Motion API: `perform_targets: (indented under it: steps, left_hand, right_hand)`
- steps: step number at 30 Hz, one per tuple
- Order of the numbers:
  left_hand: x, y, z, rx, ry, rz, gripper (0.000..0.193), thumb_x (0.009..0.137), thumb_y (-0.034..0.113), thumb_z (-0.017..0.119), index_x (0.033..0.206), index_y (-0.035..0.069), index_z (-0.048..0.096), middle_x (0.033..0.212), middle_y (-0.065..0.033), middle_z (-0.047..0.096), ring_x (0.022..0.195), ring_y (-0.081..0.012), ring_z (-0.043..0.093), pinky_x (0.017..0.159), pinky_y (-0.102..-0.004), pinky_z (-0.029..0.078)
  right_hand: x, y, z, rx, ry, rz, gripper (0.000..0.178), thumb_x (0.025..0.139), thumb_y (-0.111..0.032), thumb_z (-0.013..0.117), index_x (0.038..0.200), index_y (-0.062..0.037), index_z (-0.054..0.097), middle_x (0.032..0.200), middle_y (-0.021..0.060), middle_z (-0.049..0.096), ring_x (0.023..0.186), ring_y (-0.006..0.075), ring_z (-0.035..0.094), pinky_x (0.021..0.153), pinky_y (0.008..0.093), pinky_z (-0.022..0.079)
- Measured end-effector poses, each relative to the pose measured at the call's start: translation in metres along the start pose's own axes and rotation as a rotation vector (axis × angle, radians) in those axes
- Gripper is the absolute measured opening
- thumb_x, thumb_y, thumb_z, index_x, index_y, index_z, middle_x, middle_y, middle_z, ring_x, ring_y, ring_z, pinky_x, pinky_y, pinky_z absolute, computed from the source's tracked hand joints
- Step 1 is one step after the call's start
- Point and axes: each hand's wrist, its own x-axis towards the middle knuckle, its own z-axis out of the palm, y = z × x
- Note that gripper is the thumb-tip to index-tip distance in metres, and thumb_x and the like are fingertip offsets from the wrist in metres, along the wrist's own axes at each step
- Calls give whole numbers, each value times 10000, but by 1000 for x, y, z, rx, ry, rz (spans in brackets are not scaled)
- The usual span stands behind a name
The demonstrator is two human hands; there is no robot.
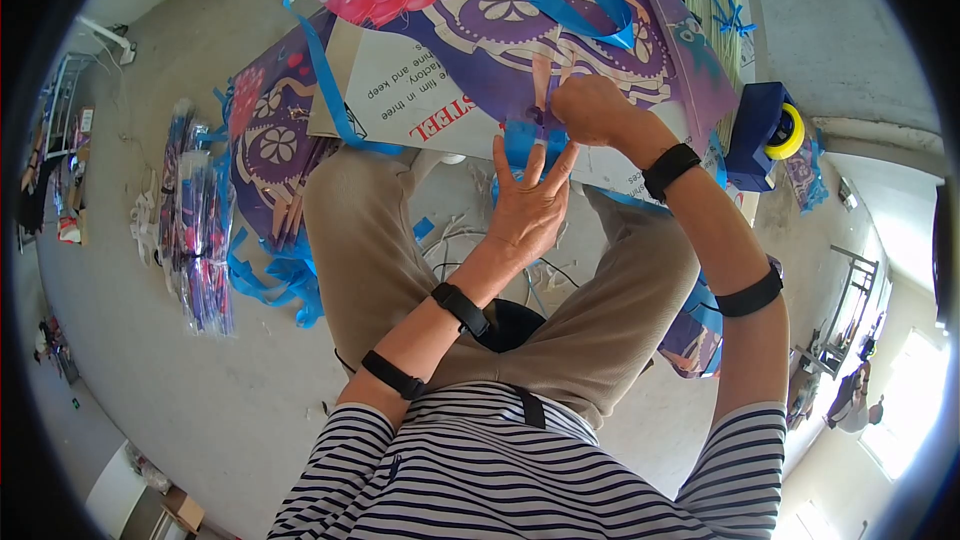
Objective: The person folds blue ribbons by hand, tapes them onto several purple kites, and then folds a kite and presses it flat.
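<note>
A purple printed sheet (480, 60) with pink balloons and white flower shapes lies over a white board (400, 90) across my lap. My left hand (530, 205) is open, its spread fingertips laid on a short blue strip (519, 143) at the sheet's near edge. Just above and to the right, my right hand (595, 110) is closed against the sheet beside those fingers. What it pinches, if anything, is hidden by its own fingers. A long blue ribbon (335, 90) hangs down the left side of the sheet, and another blue ribbon (590, 10) loops across its top.
Right of the board stands a dark blue dispenser (752, 145) with a yellow-cored roll (787, 132). Pale thin rods (705, 0) tied with blue lie at the upper right. On the left are more printed sheets (275, 135), wrapped bundles (200, 230) and tangled blue ribbon (290, 285).
</note>
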Motion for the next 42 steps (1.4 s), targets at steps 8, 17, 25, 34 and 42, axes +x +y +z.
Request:
perform_targets:
  steps: [8, 17, 25, 34, 42]
  left_hand:
    - [-1, -1, 4, -22, 12, -9, 362, 778, 143, 672, 1107, -5, 705, 1504, -60, 358, 1293, -325, 374, 1071, -796, 172]
    - [-1, -1, 3, -53, 21, -21, 421, 770, 139, 670, 1165, -7, 686, 1465, -52, 415, 1288, -321, 382, 1073, -791, 168]
    - [-2, -2, 4, -62, -1, -27, 429, 763, 126, 674, 1175, 8, 685, 1472, -38, 417, 1242, -314, 411, 1076, -788, 159]
    - [-2, -3, 4, -62, 7, -16, 436, 764, 114, 674, 1186, 4, 681, 1479, -40, 412, 1223, -317, 428, 1070, -790, 176]
    - [-1, -2, -1, -24, -43, -23, 559, 761, 159, 720, 1289, 3, 618, 1475, 2, 420, 1197, -306, 443, 1077, -746, 196]
  right_hand:
    - [1, -2, 0, 7, -31, 41, 56, 655, -22, 697, 705, -47, 702, 749, 169, 672, 758, 369, 681, 613, 461, 524]
    - [4, 0, 1, 21, -55, 65, 86, 686, -13, 682, 760, -36, 719, 782, 187, 677, 773, 373, 683, 627, 459, 530]
    - [11, -3, -7, -49, -86, 96, 234, 697, -35, 688, 916, -97, 740, 781, 119, 700, 752, 315, 705, 574, 418, 525]
    - [16, -2, -1, -118, -88, 110, 295, 692, -33, 686, 953, -154, 752, 762, 96, 704, 722, 296, 705, 541, 401, 510]
    - [12, 0, 5, -117, -16, 125, 270, 697, -48, 702, 933, -168, 758, 767, 84, 709, 725, 290, 709, 548, 391, 520]
